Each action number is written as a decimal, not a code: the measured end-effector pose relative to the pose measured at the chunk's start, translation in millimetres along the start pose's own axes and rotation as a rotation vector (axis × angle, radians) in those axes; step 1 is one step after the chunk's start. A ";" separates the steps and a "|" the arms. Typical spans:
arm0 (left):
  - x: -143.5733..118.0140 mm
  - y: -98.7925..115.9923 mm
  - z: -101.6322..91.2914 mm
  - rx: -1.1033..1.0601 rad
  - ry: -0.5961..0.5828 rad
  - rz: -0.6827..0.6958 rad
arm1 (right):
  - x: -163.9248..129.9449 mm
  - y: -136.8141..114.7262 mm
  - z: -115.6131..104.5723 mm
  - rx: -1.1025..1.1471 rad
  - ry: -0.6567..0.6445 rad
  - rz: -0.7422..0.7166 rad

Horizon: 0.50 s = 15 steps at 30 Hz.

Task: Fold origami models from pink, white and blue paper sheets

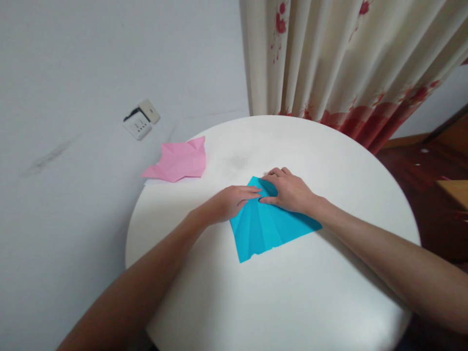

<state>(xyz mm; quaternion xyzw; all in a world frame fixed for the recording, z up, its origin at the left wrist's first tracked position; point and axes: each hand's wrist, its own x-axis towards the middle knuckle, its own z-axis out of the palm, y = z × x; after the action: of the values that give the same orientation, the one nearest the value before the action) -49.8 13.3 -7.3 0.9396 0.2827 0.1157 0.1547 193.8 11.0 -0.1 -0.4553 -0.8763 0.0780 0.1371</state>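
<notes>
A sheet of blue paper (263, 226) with fanned creases lies on the white round table (226, 302). Its near edge is uneven, with small torn notches. My left hand (234, 201) rests over the paper's left side, fingers stretched toward its upper part. On the upper right, my right hand (288, 189) touches the sheet, thumb and forefinger spread apart. The fingertips of both hands come close together near the top corner. Part of the paper is hidden under my hands.
Crumpled pink paper (183, 160) lies at the table's far left edge, by the wall. A wall socket (138, 125) is above it. A floral curtain (329, 63) hangs behind the table. A wooden piece of furniture (455, 192) shows at the right.
</notes>
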 end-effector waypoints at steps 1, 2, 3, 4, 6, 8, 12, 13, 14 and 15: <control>-0.2 -0.5 -0.9 0.006 -0.011 0.003 | 0.0 -0.1 -0.2 0.000 -0.001 0.002; -0.4 -0.8 -1.7 0.016 -0.024 0.002 | 0.1 -0.3 -0.3 0.002 -0.001 0.003; -0.8 -1.0 -2.4 0.030 -0.038 -0.006 | 0.1 -0.4 -0.3 0.004 -0.001 0.005; -1.2 -0.9 -2.7 0.046 -0.051 -0.020 | 0.2 -0.4 -0.3 0.007 0.000 0.007; -2.6 0.0 -2.4 0.082 -0.089 -0.074 | 0.3 -0.4 0.1 0.011 0.003 0.009; -4.6 1.6 -0.9 0.125 -0.132 -0.151 | 0.3 -0.3 0.4 0.011 0.004 0.012; -9.4 4.6 1.3 0.195 -0.171 -0.313 | 0.4 -0.4 0.7 0.017 0.002 0.018; -10.5 5.1 1.0 0.202 -0.174 -0.349 | 0.4 -0.5 0.6 0.017 0.002 0.019; -11.5 5.6 0.3 0.205 -0.181 -0.384 | 0.5 -0.6 0.6 0.017 0.002 0.020; -12.4 6.1 -1.0 0.203 -0.194 -0.416 | 0.5 -0.7 0.5 0.015 0.002 0.021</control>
<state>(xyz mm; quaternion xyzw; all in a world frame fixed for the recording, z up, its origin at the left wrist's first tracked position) -57.2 1.7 -5.9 0.8786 0.4640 -0.0383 0.1063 192.8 11.0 -0.3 -0.4636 -0.8706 0.0856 0.1406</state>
